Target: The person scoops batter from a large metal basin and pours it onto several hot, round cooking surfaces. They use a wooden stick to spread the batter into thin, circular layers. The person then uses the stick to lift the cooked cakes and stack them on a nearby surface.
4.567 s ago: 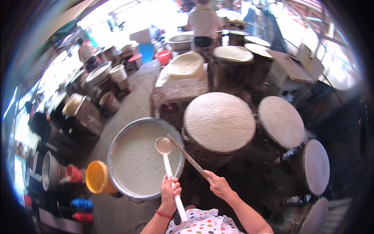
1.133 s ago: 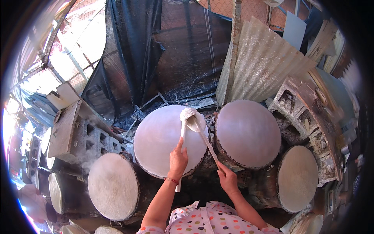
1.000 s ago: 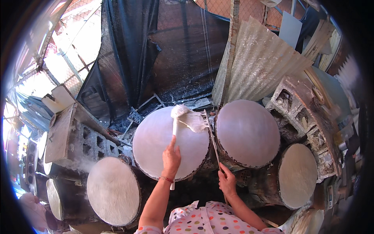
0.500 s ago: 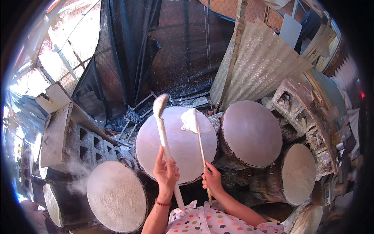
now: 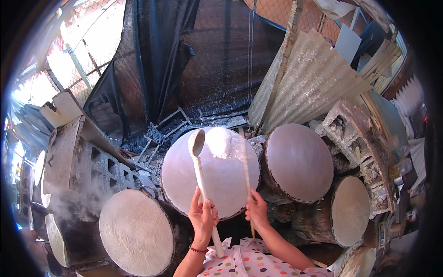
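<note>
My left hand is closed around the pale handle of a long ladle, its bowl raised over a large round pale griddle top in front of me. My right hand grips a thin wooden stick, smeared by motion over the right part of the same round top. A thick white lump of batter or paste lies on the far part of that surface, left of the stick, with a thin smear trailing right from it.
Other pale round tops stand close by: one at right, a smaller one further right, and a wide one at left near drifting steam. Concrete blocks, a corrugated sheet and dark netting surround them.
The stick has swung right, away from the white lump, which now lies on the round top. The ladle's bowl has moved slightly right and down, turning its hollow into view.
</note>
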Demonstrator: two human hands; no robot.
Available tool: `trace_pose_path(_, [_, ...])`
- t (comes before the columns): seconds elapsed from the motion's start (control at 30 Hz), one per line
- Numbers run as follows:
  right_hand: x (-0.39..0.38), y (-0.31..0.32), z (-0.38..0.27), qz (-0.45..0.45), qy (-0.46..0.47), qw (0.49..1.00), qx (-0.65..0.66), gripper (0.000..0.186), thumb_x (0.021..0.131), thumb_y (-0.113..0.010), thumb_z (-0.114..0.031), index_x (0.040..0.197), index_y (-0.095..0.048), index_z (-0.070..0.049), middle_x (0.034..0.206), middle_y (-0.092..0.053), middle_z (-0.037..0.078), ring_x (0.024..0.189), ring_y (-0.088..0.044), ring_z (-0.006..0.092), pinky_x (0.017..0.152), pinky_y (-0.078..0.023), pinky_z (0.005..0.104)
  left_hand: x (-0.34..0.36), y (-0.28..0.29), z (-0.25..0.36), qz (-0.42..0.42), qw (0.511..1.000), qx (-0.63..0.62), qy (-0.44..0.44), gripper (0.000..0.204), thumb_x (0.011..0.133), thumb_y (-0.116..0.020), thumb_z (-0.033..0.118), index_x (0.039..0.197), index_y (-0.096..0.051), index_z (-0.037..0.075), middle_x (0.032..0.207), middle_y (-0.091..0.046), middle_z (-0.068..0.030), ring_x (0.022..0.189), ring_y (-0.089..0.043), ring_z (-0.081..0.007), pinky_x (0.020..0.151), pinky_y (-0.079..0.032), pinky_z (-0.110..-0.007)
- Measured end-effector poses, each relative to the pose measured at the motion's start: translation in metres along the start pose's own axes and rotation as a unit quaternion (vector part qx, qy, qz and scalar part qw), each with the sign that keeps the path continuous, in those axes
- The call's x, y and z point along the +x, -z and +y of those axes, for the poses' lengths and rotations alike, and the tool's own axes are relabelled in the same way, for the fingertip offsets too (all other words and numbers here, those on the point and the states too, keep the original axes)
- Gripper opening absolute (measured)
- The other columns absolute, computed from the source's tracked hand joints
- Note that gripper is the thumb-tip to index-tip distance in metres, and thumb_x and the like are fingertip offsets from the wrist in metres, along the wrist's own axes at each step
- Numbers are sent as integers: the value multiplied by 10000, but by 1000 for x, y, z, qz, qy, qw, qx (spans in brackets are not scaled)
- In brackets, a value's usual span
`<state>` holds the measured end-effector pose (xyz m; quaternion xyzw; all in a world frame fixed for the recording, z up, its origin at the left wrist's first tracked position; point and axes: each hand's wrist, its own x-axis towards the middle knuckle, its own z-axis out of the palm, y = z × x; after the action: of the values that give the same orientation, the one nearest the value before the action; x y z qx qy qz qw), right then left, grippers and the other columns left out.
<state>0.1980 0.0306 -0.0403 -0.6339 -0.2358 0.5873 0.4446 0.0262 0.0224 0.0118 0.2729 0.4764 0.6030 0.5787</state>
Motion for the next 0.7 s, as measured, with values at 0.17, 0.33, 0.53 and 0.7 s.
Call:
trace_pose_path(0.17, [17, -52, -15, -94, -3, 994, -63, 428, 948, -528, -186, 1371, -466, -175, 633, -402, -42, 442, -369, 49, 363, -326, 230, -1, 8, 4, 14, 1000, -19, -3, 502, 977, -497, 142, 1448, -325, 155, 774, -501, -28, 488, -411, -54, 389, -334, -191])
trace_pose_path(0.33, [37, -42, 12, -57, 368, 868, -327, 343, 899, -550, -134, 1239, -578, -102, 927, -647, 202, 832, -636, 368, 699, -519, 407, 1, 19, 4, 32, 999, -31, -3, 493, 978, -498, 150, 1441, -329, 162, 777, -504, -28, 485, -411, -57, 388, -336, -188])
trace_pose_path(0.53, [62, 17, -22, 39, 275, 908, -314, 348, 896, -573, -105, 1243, -587, -85, 903, -682, 117, 709, -621, 159, 678, -506, 303, 1, 28, 7, 49, 997, -66, 1, 473, 975, -513, 176, 1416, -343, 160, 790, -508, -30, 485, -418, -62, 387, -342, -189])
trace_pose_path(0.7, [66, -26, -13, -93, 249, 908, -324, 350, 891, -585, -148, 1239, -591, -116, 834, -619, 122, 727, -606, 228, 666, -499, 331, 3, 34, 4, 56, 994, -93, 6, 481, 978, -506, 191, 1407, -290, 167, 796, -492, -39, 488, -414, -69, 390, -342, -200])
